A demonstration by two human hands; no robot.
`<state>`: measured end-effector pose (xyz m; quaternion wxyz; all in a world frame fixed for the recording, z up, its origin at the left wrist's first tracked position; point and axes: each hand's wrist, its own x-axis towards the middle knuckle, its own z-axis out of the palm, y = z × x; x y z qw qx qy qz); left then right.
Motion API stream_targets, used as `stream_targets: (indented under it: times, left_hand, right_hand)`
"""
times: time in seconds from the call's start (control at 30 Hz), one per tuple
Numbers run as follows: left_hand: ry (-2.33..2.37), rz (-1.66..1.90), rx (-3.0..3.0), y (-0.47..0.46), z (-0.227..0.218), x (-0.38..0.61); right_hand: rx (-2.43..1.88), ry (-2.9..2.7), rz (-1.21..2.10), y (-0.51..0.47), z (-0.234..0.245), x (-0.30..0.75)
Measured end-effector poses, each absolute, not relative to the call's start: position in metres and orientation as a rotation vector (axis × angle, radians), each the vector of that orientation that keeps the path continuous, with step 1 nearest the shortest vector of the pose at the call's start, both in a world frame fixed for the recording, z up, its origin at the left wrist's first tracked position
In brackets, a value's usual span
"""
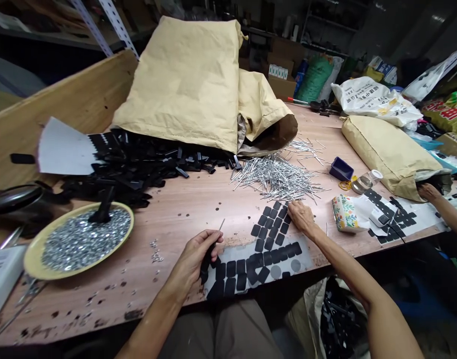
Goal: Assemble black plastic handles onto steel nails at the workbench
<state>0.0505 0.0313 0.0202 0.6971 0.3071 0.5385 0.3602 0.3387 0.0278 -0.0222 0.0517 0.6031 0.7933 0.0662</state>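
A thin nail is pinched upright between the closed fingertips of the left hand, while the right hand is rested half-open on black pads, which are laid within easy reach on a backing sheet at the front edge of the table.

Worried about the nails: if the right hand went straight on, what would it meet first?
The right hand would probably first meet the black pads at its fingertips, before the nail pile beyond.

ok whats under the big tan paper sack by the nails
Flat black pieces pile against its front edge on the wooden table; whatever lies beneath the tan paper sack is covered and cannot be seen.
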Motion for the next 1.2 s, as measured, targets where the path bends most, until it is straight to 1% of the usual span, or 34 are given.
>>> stream_targets:
  times: [0.2, 0.3, 0.4, 0.57, 0.67, 0.77, 0.83, 0.87, 0.93, 1.0, 1.07, 1.2]
  left_hand:
    - [1.173, 0.814, 0.687, 0.024, 0.024, 0.052]
    - [1.149, 0.81, 0.681, 0.02, 0.024, 0.051]
    - [1.138, 0.825, 0.66, 0.015, 0.026, 0.045]
    - [1.117, 0.932, 0.588, 0.007, 0.033, 0.023]
    - [1.149, 0.954, 0.543, 0.0, 0.03, 0.009]
    - [1.181, 0.948, 0.508, -0.01, 0.019, -0.003]
    - [1.191, 0.958, 0.491, -0.017, 0.011, -0.01]
    - [1.196, 0.964, 0.483, -0.021, 0.007, -0.014]
    - [1.208, 0.98, 0.475, -0.029, 0.002, -0.023]
    - [1.229, 1.011, 0.472, -0.034, -0.001, -0.034]
    - [1.26, 1.052, 0.464, -0.038, -0.003, -0.047]
    - [1.31, 1.108, 0.407, -0.042, -0.007, -0.072]
  right_hand:
    - [1.508, 2.65, 0.149, -0.002, -0.03, 0.306]
    - [1.607, 2.536, 0.114, -0.006, -0.018, 0.294]
    - [1.755, 2.402, 0.044, -0.013, 0.006, 0.295]
    - [1.864, 2.312, -0.048, -0.092, 0.045, 0.339]
    - [1.855, 2.354, 0.033, -0.135, 0.053, 0.381]
    - [1.925, 2.453, 0.139, -0.131, 0.058, 0.383]
    - [1.939, 2.583, 0.044, -0.107, 0.06, 0.348]
    - [1.911, 2.667, -0.063, -0.09, 0.059, 0.321]
    - [1.785, 2.854, -0.275, -0.052, 0.05, 0.259]
    - [1.661, 2.949, -0.4, -0.015, 0.034, 0.195]
    - [1.568, 2.906, -0.483, 0.016, 0.016, 0.14]
    - [1.496, 2.699, -0.449, 0.048, -0.007, 0.073]
